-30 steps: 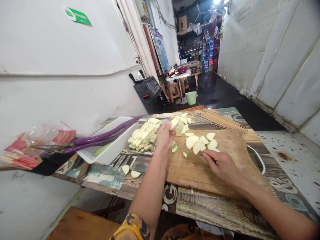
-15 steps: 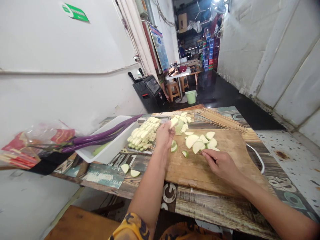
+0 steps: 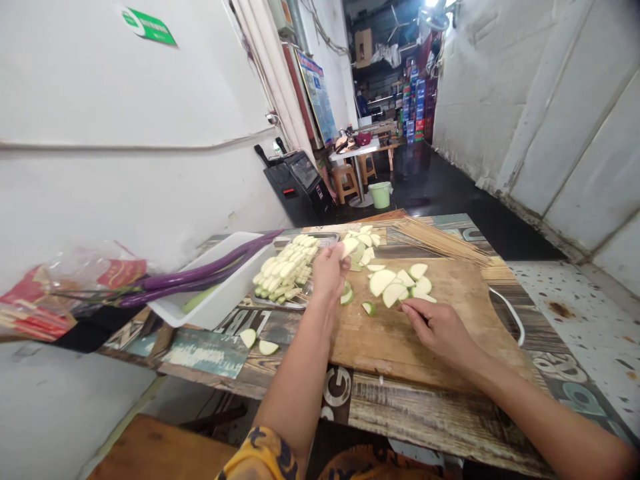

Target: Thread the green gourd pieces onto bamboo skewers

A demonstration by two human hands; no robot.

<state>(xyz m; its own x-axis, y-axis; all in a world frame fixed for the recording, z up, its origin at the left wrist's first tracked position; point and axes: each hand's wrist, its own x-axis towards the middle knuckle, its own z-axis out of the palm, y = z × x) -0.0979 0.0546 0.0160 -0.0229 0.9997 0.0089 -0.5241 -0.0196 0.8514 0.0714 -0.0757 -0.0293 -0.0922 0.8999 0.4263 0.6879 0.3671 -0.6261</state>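
Observation:
My left hand (image 3: 329, 269) is closed on a pale eggplant slice (image 3: 349, 246), held just above the left part of the wooden cutting board (image 3: 430, 333). On the board my right hand (image 3: 436, 325) rests with its fingers pinched together at the edge of a small heap of cut eggplant slices (image 3: 397, 285); what it grips is too thin to name. Left of my left hand lies a metal tray (image 3: 295, 303) stacked with skewered eggplant slices (image 3: 285, 268).
A white tub (image 3: 220, 293) with long purple eggplants (image 3: 200, 273) stands at the left against the wall. A bundle of bamboo skewers (image 3: 440, 241) lies behind the board. Two loose slices (image 3: 257, 341) sit on the table. A red plastic bag (image 3: 60, 293) lies far left.
Both hands stay almost where they were; the view has shifted slightly. My right hand's fingertips have crept a little closer to the slices.

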